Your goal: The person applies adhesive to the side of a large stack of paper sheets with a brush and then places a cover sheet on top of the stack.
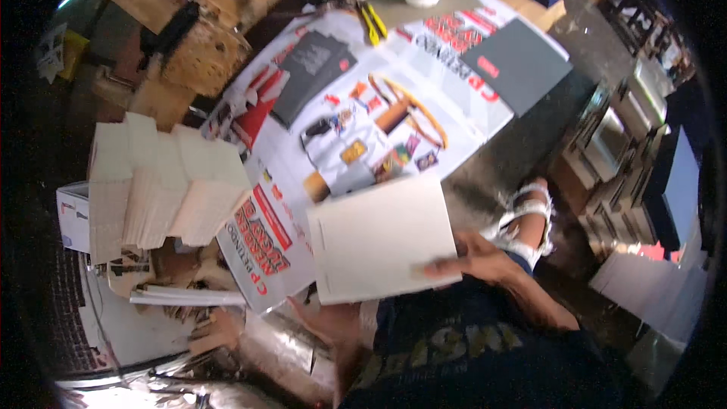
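A person seen from above holds a pale cream, square sheet of card flat over their lap, low in the centre of the view. The right hand grips the card's lower right corner, thumb pressed on top and fingers closed underneath. The left hand sits under the card's lower left edge, mostly hidden by it, so whether it grips or only supports the card cannot be told; the two hands are apart, one at each side. Beyond the card lies a large printed poster in white and red, spread on the floor. On it rest a dark grey flat board at the far right and a black booklet further left. To the left stand leaning stacks of cream card sheets. A foot in a white strappy sandal shows just right of the card.
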`<state>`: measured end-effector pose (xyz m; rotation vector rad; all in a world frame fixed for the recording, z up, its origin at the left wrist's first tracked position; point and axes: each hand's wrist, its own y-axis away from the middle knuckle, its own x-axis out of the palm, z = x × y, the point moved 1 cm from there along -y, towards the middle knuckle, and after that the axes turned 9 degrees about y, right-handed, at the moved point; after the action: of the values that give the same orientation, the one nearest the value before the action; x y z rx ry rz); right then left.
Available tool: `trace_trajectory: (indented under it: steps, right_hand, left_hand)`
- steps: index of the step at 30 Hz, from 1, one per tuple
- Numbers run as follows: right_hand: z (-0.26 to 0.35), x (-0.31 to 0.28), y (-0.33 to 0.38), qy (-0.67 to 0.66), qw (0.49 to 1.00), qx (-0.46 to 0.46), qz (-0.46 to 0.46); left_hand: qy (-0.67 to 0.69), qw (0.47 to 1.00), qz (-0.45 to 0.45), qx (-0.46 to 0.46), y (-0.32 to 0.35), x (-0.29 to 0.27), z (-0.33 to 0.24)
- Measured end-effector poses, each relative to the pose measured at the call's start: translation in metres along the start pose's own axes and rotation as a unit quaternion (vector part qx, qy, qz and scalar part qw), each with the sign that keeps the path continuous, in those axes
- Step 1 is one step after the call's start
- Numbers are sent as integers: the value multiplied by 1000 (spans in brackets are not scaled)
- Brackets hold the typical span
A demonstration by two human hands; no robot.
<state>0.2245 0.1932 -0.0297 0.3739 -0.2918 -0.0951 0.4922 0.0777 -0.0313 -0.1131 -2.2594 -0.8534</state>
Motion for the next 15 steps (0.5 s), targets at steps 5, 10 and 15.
trace_trajectory:
  steps: [5, 10, 15]
  right_hand:
    - [31, -20, 27, 37, 989, 101, 104]
    - [18, -26, 24, 182, 975, 30, 127]
    - [65, -21, 12, 287, 957, -23, 46]
  left_hand:
    - [-74, 928, 280, -235, -13, -24, -41]
    - [-547, 784, 289, -43, 2, 38, -30]
    - [-571, 756, 297, 120, -8, 72, -60]
